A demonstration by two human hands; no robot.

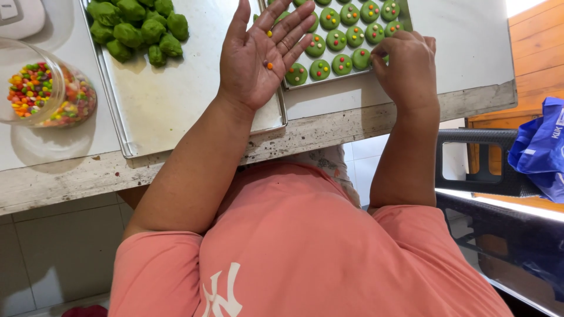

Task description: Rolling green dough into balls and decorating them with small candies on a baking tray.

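An orange candy is being cradled in the left hand, palm open; a green cookie is being pinched by the right hand.

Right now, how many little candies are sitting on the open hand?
2 on the left hand: an orange candy in the palm and a yellow candy on a finger. More could be hidden between the fingers.

Candy jar left of dough-ball tray, cookie tray right, bag perhaps on chair far right
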